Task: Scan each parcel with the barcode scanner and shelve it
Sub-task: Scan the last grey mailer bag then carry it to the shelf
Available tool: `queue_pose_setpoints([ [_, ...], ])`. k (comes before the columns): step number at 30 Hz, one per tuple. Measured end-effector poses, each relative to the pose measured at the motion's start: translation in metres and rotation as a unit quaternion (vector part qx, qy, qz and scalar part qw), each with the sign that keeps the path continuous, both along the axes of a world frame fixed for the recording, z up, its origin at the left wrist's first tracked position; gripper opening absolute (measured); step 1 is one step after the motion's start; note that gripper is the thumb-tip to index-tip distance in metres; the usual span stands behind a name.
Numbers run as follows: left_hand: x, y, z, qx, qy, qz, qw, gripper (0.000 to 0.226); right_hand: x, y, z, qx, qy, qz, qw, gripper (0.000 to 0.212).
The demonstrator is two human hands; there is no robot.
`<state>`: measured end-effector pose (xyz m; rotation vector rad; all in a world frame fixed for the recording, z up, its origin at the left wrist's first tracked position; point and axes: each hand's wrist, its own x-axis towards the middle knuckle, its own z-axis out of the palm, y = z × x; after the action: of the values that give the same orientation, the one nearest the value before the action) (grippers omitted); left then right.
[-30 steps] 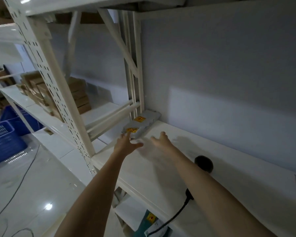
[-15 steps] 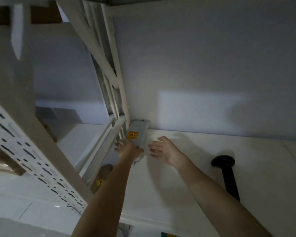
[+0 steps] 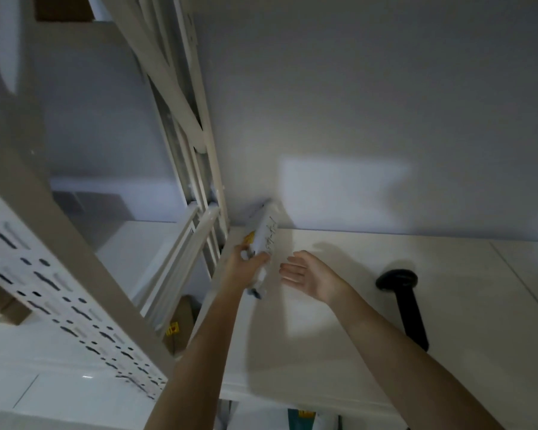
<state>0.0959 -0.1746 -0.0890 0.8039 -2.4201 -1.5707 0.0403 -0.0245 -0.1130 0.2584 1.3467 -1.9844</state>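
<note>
- A white shelf (image 3: 385, 305) in a dim storeroom, seen from above the person's two bare forearms as they reach to its back left corner.
- A slim white parcel (image 3: 266, 232) lies in that corner, its far end touching or nearly touching the wall, its left side close to the shelf's upright post (image 3: 213, 169).
- The parcel's long axis runs from the person towards the wall, leaning a little to the right, and it looks tipped up onto one long edge rather than flat.
- The left hand (image 3: 241, 270) has the parcel in its grip: fingers curled round the near end, so the parcel stretches away from the hand towards the wall.
- The right hand (image 3: 312, 276) is just beside the parcel's right side, not touching it, fingers spread and relaxed, palm turned towards the parcel.
- The left hand is plainly the nearer one; any final nudge into the corner would likely go along the long axis, with the right hand free to steady the side.
- A black barcode scanner (image 3: 406, 301) lies on the shelf well to the right, handle pointing towards the person, held by neither hand.
</note>
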Motion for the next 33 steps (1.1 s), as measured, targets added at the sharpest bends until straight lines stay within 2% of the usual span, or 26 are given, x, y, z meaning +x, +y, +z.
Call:
queue_pose_setpoints([
  [1, 0.006, 0.005, 0.003, 0.051, 0.014, -0.009, 0.999, 0.037, 0.001, 0.001, 0.001, -0.003, -0.003, -0.003, 1.0, 0.048],
  [3, 0.016, 0.015, 0.005, 0.136, 0.004, -0.028, 0.99, 0.04, 0.005, 0.003, 0.003, -0.014, -0.003, 0.019, 1.0, 0.053],
  [5, 0.021, 0.022, 0.005, 0.144, -0.026, -0.071, 0.987, 0.046, 0.01, 0.005, 0.004, -0.02, 0.024, 0.063, 0.998, 0.053],
  [8, 0.022, 0.032, 0.011, -0.028, -0.086, -0.143, 0.986, 0.061, 0.021, 0.008, 0.004, -0.025, 0.058, 0.089, 0.994, 0.043],
  [9, 0.022, 0.037, 0.015, -0.112, -0.115, -0.142, 0.977, 0.069, 0.026, 0.008, 0.004, -0.026, 0.06, 0.091, 0.994, 0.04],
  [11, 0.02, 0.05, 0.023, -0.278, -0.158, -0.133, 0.938, 0.078, 0.033, 0.01, 0.005, -0.018, 0.054, 0.078, 0.995, 0.036],
  [12, 0.019, 0.055, 0.026, -0.317, -0.167, -0.138, 0.923, 0.079, 0.035, 0.013, 0.004, -0.011, 0.048, 0.067, 0.997, 0.037],
  [13, 0.019, 0.059, 0.028, -0.315, -0.169, -0.139, 0.923, 0.076, 0.037, 0.016, 0.005, -0.005, 0.043, 0.06, 0.997, 0.039],
  [15, 0.02, 0.064, 0.031, -0.249, -0.15, -0.135, 0.947, 0.056, 0.038, 0.023, 0.006, 0.003, 0.042, 0.057, 0.997, 0.042],
  [19, 0.027, 0.061, 0.031, -0.055, -0.052, -0.125, 0.989, 0.009, 0.036, 0.042, 0.009, 0.038, 0.115, 0.03, 0.992, 0.026],
  [22, 0.04, 0.058, 0.026, 0.142, -0.004, -0.122, 0.982, 0.02, 0.038, 0.059, 0.009, 0.028, 0.157, 0.036, 0.987, 0.029],
  [24, 0.046, 0.059, 0.02, 0.199, 0.016, -0.143, 0.969, 0.027, 0.038, 0.071, 0.008, 0.018, 0.168, 0.026, 0.985, 0.031],
  [26, 0.045, 0.063, 0.016, 0.207, 0.027, -0.168, 0.963, 0.029, 0.038, 0.081, 0.01, 0.014, 0.189, 0.004, 0.982, 0.033],
  [31, 0.032, 0.072, 0.025, 0.132, -0.006, -0.175, 0.976, 0.033, 0.034, 0.104, 0.016, 0.059, 0.231, -0.047, 0.97, 0.044],
  [33, 0.026, 0.078, 0.027, 0.141, 0.002, -0.185, 0.973, 0.034, 0.034, 0.111, 0.021, 0.077, 0.269, -0.058, 0.958, 0.043],
])
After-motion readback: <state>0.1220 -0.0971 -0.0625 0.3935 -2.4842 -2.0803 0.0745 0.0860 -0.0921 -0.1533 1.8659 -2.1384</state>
